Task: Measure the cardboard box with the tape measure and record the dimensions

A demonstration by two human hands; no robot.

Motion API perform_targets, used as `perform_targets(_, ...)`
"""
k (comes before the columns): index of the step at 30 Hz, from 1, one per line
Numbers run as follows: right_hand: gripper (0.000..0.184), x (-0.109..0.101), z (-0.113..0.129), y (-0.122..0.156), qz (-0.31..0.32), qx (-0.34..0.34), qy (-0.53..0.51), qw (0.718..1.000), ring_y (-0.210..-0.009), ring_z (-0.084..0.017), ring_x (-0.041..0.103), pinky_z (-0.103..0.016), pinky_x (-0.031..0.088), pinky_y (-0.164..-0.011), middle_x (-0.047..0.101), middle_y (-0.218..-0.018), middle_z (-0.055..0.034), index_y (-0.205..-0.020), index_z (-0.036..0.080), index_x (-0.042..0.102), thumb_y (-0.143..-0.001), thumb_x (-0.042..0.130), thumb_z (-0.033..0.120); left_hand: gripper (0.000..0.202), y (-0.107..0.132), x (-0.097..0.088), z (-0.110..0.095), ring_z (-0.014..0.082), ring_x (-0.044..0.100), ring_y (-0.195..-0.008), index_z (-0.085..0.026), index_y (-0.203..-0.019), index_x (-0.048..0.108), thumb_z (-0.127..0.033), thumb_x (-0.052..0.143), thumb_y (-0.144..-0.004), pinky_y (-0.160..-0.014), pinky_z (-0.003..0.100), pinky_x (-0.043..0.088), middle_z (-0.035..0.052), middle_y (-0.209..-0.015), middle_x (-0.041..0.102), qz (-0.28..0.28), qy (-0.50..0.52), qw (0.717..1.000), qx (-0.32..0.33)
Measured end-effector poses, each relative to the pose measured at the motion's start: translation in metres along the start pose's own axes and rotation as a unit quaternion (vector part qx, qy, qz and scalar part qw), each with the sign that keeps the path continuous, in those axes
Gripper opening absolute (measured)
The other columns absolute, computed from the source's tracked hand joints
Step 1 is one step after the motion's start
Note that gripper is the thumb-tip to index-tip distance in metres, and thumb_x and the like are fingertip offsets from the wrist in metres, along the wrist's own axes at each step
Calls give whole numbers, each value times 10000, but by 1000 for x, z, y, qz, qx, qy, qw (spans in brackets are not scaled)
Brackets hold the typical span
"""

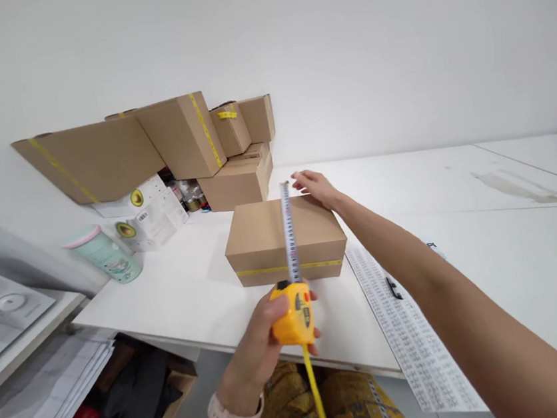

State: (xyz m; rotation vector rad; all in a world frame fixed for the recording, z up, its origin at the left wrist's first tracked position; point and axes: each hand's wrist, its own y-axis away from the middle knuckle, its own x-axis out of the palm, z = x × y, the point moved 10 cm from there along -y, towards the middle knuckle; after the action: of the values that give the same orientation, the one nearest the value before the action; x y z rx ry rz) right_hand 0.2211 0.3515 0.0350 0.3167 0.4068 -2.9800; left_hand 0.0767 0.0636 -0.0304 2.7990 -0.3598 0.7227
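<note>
My left hand [262, 331] is closed around a yellow tape measure [294, 314] in front of the box. Its extended blade [289, 234] runs away from me above the top of a closed cardboard box [255, 228], and the blade tip reaches past the box's far edge. A yellow strap [310, 360] hangs down from the tape's case. Over the far right edge of the box is my right hand [319, 187], fingers apart. Its fingertips are close to the blade tip with a small gap between. Yellow tape crosses the box's front face.
Several cardboard boxes [180, 136] are stacked against the wall at the back left. White boxes with avocado pictures [153, 216] and a mint tumbler [107, 255] stand on the left. Printed sheets [414, 341] with a black pen-like item [393, 288] lie right on the white table [458, 195].
</note>
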Motion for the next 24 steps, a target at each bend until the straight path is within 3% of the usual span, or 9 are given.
perform_targets(2, 489, -37, -7, 18, -93, 4, -45, 995, -860, -178, 614, -316, 502, -802, 685, -967, -85, -992, 186, 665, -881, 576, 654, 548, 13, -37, -22, 229, 712, -722, -211, -1168, 625, -491, 790, -727, -546, 358, 617, 135, -1279, 621, -65, -42, 994, 80)
perform_targets(4, 538, -63, -19, 49, -138, 13, -37, 990, -798, -173, 601, -317, 505, -766, 661, -879, -75, -1015, 174, 671, -908, 516, 678, 578, 27, -81, -45, 216, 718, -757, -229, -1190, 598, -444, 828, -705, -605, 373, 642, 110, -1371, 573, -163, -95, 969, 161)
perform_targets(6, 611, -68, -31, 85, -100, 14, -5, 995, -751, -174, 593, -326, 508, -736, 647, -835, -62, -1140, 166, 653, -942, 424, 697, 553, 32, -120, -59, 201, 721, -764, -226, -1166, 589, -420, 834, -710, -640, 382, 655, 82, -1364, 569, -241, -133, 941, 196)
perform_targets(9, 704, -53, -38, 139, -11, -24, 55, 998, -750, -187, 608, -361, 522, -735, 656, -916, -53, -1492, 209, 417, -973, 353, 681, 531, 16, -149, -57, 212, 726, -748, -194, -1145, 588, -448, 809, -734, -631, 385, 655, 63, -1183, 639, -243, -134, 945, 175)
perform_targets(11, 712, -40, -32, 164, 27, -65, 96, 993, -779, -196, 616, -381, 529, -752, 657, -1002, -62, -1533, 246, 370, -958, 422, 662, 562, 2, -151, -52, 228, 729, -718, -175, -1148, 595, -466, 811, -718, -598, 384, 648, 58, -1080, 663, -204, -116, 960, 150)
perform_targets(14, 666, -33, -5, 177, 31, -104, 151, 983, -808, -211, 610, -378, 524, -725, 665, -1076, -87, -1415, 246, 531, -890, 559, 653, 563, -6, -141, -58, 232, 728, -676, -174, -1127, 617, -473, 816, -694, -547, 383, 637, 79, -1149, 667, -165, -90, 970, 151)
perform_targets(19, 503, -57, 44, 152, -57, -53, 266, 961, -706, -219, 602, -367, 472, -663, 678, -815, -56, -1093, 225, 700, -857, 593, 656, 554, -3, -115, -98, 215, 708, -645, -170, -1046, 635, -460, 846, -624, -476, 354, 616, 116, -1277, 654, -154, -73, 966, 195)
perform_targets(22, 441, -68, 60, 127, -96, -55, 331, 937, -844, -262, 632, -405, 473, -735, 684, -884, -79, -885, 241, 725, -911, 511, 626, 579, 2, -98, -112, 201, 695, -626, -172, -1031, 628, -466, 862, -591, -463, 344, 608, 134, -1317, 640, -165, -84, 960, 212)
perform_targets(24, 425, -69, 70, 114, -122, -103, 344, 925, -1012, -304, 609, -445, 477, -830, 679, -1022, -112, -810, 232, 714, -922, 505, 585, 585, 10, -85, -109, 185, 694, -637, -189, -1060, 626, -467, 867, -606, -498, 343, 619, 135, -1402, 587, -177, -108, 953, 223)
